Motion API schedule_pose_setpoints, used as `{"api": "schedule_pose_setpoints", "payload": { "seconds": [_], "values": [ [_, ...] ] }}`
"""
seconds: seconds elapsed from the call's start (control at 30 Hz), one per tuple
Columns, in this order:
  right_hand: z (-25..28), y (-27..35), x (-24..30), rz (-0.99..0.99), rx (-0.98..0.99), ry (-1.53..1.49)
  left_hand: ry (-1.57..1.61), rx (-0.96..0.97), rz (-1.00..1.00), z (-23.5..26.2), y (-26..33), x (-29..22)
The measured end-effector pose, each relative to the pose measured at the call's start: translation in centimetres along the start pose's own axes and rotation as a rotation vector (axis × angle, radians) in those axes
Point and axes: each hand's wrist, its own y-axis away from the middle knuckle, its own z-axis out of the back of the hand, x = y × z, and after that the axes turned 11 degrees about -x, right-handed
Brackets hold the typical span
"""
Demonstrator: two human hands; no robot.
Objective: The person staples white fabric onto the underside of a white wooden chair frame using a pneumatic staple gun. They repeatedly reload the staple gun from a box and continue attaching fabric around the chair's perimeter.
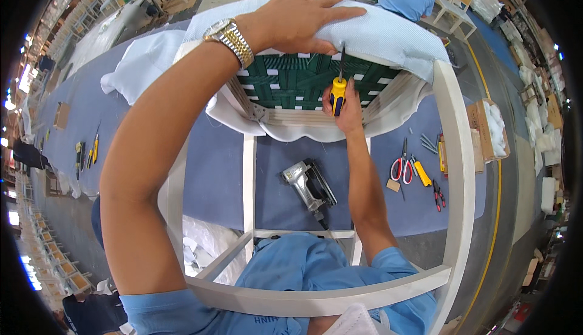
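Observation:
A white chair frame lies tipped over on the work table, the underside of its seat facing me. Green woven webbing fills the seat, and light blue fabric wraps over its far edge. My left hand, a watch on its wrist, lies spread on that fabric with the fingers apart. My right hand is closed round the yellow and black handle of a screwdriver. Its shaft points up, and the tip meets the fabric's edge beside my left thumb.
A staple gun lies on the blue-grey table under the frame. To the right are red-handled scissors, a yellow cutter, pliers and a cardboard box. More tools lie left. People work beyond.

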Motion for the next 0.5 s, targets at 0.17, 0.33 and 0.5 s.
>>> {"api": "schedule_pose_setpoints", "payload": {
  "seconds": [0.17,0.33,0.5],
  "values": [
    [1.0,2.1,0.1,0.324,-0.131,0.111,0.014,0.011,-0.02,0.2,-0.6,-0.6],
    [4.1,12.4,-3.6,0.14,-0.31,-0.028,0.24,-0.056,-0.127,-0.3,-0.4,1.3],
    [8.9,25.2,-5.7,-0.017,-0.743,-0.553,0.225,-0.031,-0.09,0.1,-0.4,0.6]
  ]
}}
